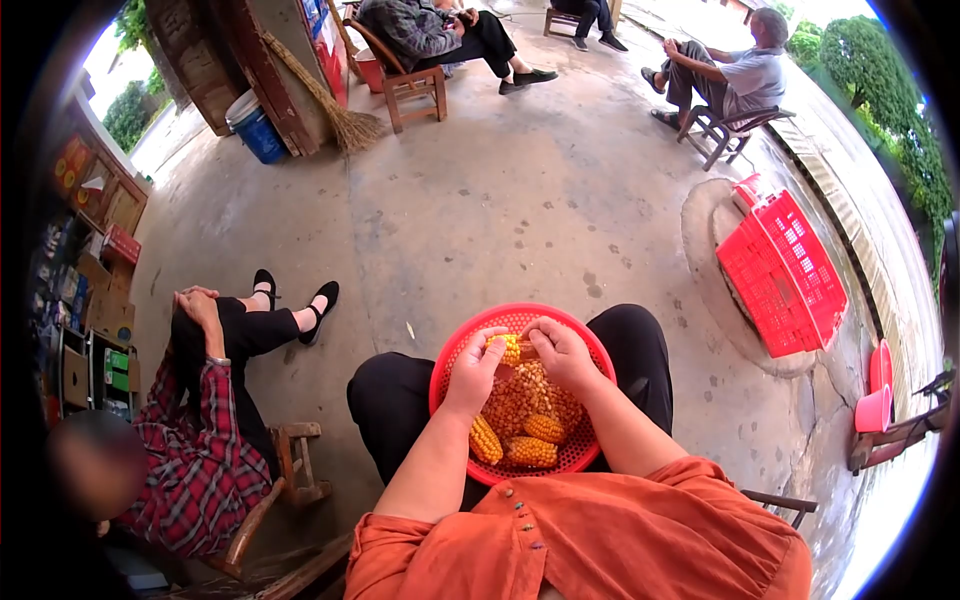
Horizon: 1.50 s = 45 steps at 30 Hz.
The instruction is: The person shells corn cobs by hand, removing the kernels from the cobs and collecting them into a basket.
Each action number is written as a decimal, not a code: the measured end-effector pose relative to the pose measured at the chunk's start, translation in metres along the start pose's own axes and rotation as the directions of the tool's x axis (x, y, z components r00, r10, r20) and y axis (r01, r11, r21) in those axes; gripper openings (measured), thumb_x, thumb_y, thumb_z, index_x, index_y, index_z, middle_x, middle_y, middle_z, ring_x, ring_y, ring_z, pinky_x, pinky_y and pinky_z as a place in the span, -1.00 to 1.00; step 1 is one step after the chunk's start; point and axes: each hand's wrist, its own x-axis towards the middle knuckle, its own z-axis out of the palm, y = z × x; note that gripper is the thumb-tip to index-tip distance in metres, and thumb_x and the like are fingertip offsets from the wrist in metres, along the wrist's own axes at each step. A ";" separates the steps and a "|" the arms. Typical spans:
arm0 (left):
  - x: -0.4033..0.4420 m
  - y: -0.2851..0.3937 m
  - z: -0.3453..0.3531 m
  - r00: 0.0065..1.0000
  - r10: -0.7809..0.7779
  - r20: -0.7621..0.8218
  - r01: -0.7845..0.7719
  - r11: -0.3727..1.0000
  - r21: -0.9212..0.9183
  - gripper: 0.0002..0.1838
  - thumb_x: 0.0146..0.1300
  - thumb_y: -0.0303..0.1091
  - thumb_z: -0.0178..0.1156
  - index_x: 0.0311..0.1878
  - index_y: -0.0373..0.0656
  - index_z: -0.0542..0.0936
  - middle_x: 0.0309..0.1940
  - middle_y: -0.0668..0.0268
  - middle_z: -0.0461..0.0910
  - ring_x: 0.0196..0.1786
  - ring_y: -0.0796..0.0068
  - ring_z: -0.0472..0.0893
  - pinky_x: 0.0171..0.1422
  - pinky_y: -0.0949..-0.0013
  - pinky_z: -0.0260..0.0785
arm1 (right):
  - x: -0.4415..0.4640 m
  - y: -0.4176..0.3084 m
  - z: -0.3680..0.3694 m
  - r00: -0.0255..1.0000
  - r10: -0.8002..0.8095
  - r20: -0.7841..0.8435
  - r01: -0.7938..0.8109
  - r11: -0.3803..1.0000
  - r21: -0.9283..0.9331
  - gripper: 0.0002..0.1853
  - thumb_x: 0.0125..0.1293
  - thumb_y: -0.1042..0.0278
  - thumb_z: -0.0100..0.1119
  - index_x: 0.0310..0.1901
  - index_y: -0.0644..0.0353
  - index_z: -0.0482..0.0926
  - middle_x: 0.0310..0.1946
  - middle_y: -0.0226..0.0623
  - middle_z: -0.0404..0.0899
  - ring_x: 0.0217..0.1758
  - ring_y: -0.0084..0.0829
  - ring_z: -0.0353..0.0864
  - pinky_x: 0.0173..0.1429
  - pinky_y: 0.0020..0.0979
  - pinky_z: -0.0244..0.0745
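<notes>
A red perforated plastic basket rests on my lap between my knees. Loose corn kernels fill much of it, and several corn cobs lie on its near side. Over the far part of the basket, my left hand is closed round one end of a yellow corn cob. My right hand grips the same cob's other end, its fingers bent and pressed against it. The fingers partly cover this cob.
A person in a plaid shirt sits close on my left. Red plastic crates stand on the concrete floor to my right, with a pink basin beyond. Other people sit on chairs ahead. A broom leans near a blue bucket.
</notes>
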 end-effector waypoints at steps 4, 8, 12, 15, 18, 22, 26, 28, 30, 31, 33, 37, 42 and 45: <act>0.003 -0.003 -0.005 0.999 -0.014 -0.035 0.016 0.998 0.060 -0.74 0.52 -0.23 0.03 0.08 -0.16 0.56 -0.17 0.45 0.59 -0.17 0.70 0.52 -0.13 0.55 0.44 | 0.001 -0.001 0.003 0.999 -0.040 0.006 0.039 0.990 0.133 -0.87 0.45 0.40 0.10 -0.11 0.28 0.52 -0.31 -0.35 0.58 -0.23 -0.55 0.56 -0.10 -0.45 0.51; 0.005 -0.010 -0.006 0.998 0.033 -0.047 -0.030 0.998 0.064 -0.75 0.48 -0.20 0.10 0.07 -0.12 0.54 -0.30 0.46 0.54 -0.33 0.71 0.52 -0.33 0.55 0.46 | -0.001 -0.011 0.002 0.997 -0.076 0.015 0.075 0.994 0.077 -0.86 0.45 0.38 0.12 -0.09 0.27 0.51 -0.31 -0.36 0.58 -0.23 -0.56 0.55 -0.09 -0.46 0.50; 0.003 -0.012 -0.005 0.997 0.066 -0.025 -0.061 0.984 0.170 -0.74 0.49 -0.19 0.10 0.06 -0.15 0.54 -0.31 0.46 0.53 -0.32 0.71 0.51 -0.33 0.55 0.46 | -0.002 -0.007 0.002 0.994 -0.042 0.102 0.046 0.998 -0.040 -0.86 0.44 0.40 0.13 -0.11 0.29 0.50 -0.31 -0.35 0.58 -0.23 -0.56 0.54 -0.10 -0.46 0.49; 0.005 -0.013 -0.006 0.982 0.187 0.008 -0.185 0.959 0.215 -0.73 0.50 -0.19 0.09 0.06 -0.18 0.53 -0.31 0.46 0.53 -0.31 0.71 0.50 -0.33 0.54 0.46 | -0.002 -0.008 0.004 0.993 -0.024 0.114 0.028 0.999 -0.032 -0.87 0.43 0.41 0.13 -0.12 0.29 0.50 -0.32 -0.35 0.57 -0.23 -0.56 0.54 -0.11 -0.46 0.48; 0.005 -0.014 -0.007 0.980 0.200 0.011 -0.197 0.951 0.239 -0.73 0.50 -0.20 0.08 0.05 -0.19 0.54 -0.31 0.47 0.53 -0.31 0.72 0.50 -0.32 0.54 0.47 | -0.002 -0.006 0.004 0.995 0.008 0.099 -0.008 1.000 0.004 -0.87 0.44 0.40 0.12 -0.12 0.28 0.50 -0.33 -0.34 0.57 -0.23 -0.54 0.54 -0.11 -0.46 0.48; 0.006 -0.016 -0.006 0.983 0.182 0.021 -0.183 0.964 0.192 -0.73 0.50 -0.19 0.07 0.05 -0.18 0.54 -0.29 0.46 0.54 -0.31 0.71 0.51 -0.32 0.54 0.48 | -0.003 -0.013 0.001 0.983 0.158 0.092 -0.166 0.982 0.087 -0.85 0.44 0.38 0.13 -0.10 0.28 0.50 -0.33 -0.30 0.58 -0.23 -0.52 0.55 -0.10 -0.45 0.48; 0.006 -0.014 -0.005 0.995 0.102 -0.011 -0.101 0.990 0.095 -0.71 0.51 -0.16 0.05 0.04 -0.17 0.55 -0.27 0.46 0.56 -0.30 0.70 0.53 -0.33 0.54 0.48 | -0.004 -0.007 0.002 0.996 0.001 0.088 0.002 0.999 -0.039 -0.82 0.44 0.34 0.13 -0.09 0.27 0.50 -0.32 -0.27 0.59 -0.24 -0.49 0.57 -0.11 -0.44 0.49; 0.006 -0.014 -0.006 0.996 0.088 -0.023 -0.085 0.991 0.105 -0.71 0.52 -0.14 0.04 0.03 -0.17 0.55 -0.27 0.46 0.57 -0.30 0.70 0.54 -0.34 0.54 0.47 | -0.004 -0.008 0.003 0.990 -0.049 0.129 0.061 0.994 -0.094 -0.82 0.44 0.32 0.12 -0.09 0.26 0.51 -0.32 -0.24 0.60 -0.24 -0.44 0.59 -0.11 -0.40 0.50; 0.006 -0.016 -0.007 0.995 0.104 -0.013 -0.100 0.983 0.153 -0.70 0.52 -0.13 0.04 0.02 -0.16 0.56 -0.29 0.46 0.57 -0.35 0.69 0.54 -0.34 0.54 0.47 | -0.004 -0.010 0.004 0.991 -0.055 0.120 0.069 0.991 -0.111 -0.82 0.45 0.32 0.10 -0.08 0.26 0.51 -0.33 -0.23 0.60 -0.25 -0.43 0.59 -0.11 -0.40 0.50; 0.006 -0.017 -0.008 0.995 0.103 -0.014 -0.100 0.983 0.153 -0.70 0.52 -0.13 0.04 0.02 -0.16 0.56 -0.29 0.46 0.57 -0.35 0.69 0.54 -0.34 0.54 0.47 | -0.004 -0.011 0.004 0.992 -0.063 0.109 0.077 0.989 -0.128 -0.82 0.45 0.33 0.09 -0.08 0.26 0.51 -0.33 -0.23 0.59 -0.26 -0.41 0.59 -0.12 -0.40 0.50; 0.006 -0.018 -0.008 0.993 0.121 -0.006 -0.119 0.978 0.172 -0.71 0.51 -0.12 0.05 0.01 -0.15 0.56 -0.30 0.46 0.57 -0.38 0.68 0.54 -0.35 0.54 0.47 | -0.004 -0.009 0.005 0.996 -0.022 0.083 0.033 0.991 -0.132 -0.83 0.45 0.34 0.09 -0.08 0.27 0.51 -0.34 -0.21 0.59 -0.26 -0.41 0.59 -0.12 -0.40 0.50; 0.006 -0.019 -0.007 0.992 0.128 0.020 -0.129 0.977 0.168 -0.70 0.51 -0.11 0.04 0.00 -0.15 0.56 -0.31 0.46 0.57 -0.39 0.68 0.54 -0.35 0.54 0.47 | -0.002 0.002 0.005 0.997 0.058 0.050 -0.056 0.997 -0.048 -0.83 0.45 0.35 0.08 -0.08 0.27 0.50 -0.34 -0.25 0.59 -0.25 -0.44 0.59 -0.11 -0.43 0.51; 0.005 -0.014 -0.007 0.997 -0.056 -0.060 0.056 0.998 -0.011 -0.69 0.52 -0.10 0.03 0.00 -0.13 0.56 -0.28 0.45 0.58 -0.34 0.68 0.54 -0.33 0.53 0.47 | -0.002 -0.001 0.003 0.992 0.065 0.105 -0.077 0.990 0.115 -0.84 0.45 0.35 0.10 -0.09 0.27 0.51 -0.33 -0.35 0.58 -0.23 -0.52 0.56 -0.10 -0.45 0.50; 0.008 -0.018 -0.012 0.999 -0.045 -0.013 0.046 0.998 0.050 -0.72 0.51 -0.12 0.04 0.02 -0.12 0.56 -0.23 0.44 0.59 -0.33 0.68 0.55 -0.32 0.52 0.48 | -0.001 -0.001 0.002 0.990 -0.001 0.142 -0.010 0.997 0.080 -0.84 0.44 0.35 0.11 -0.10 0.27 0.51 -0.32 -0.37 0.57 -0.23 -0.55 0.55 -0.11 -0.46 0.49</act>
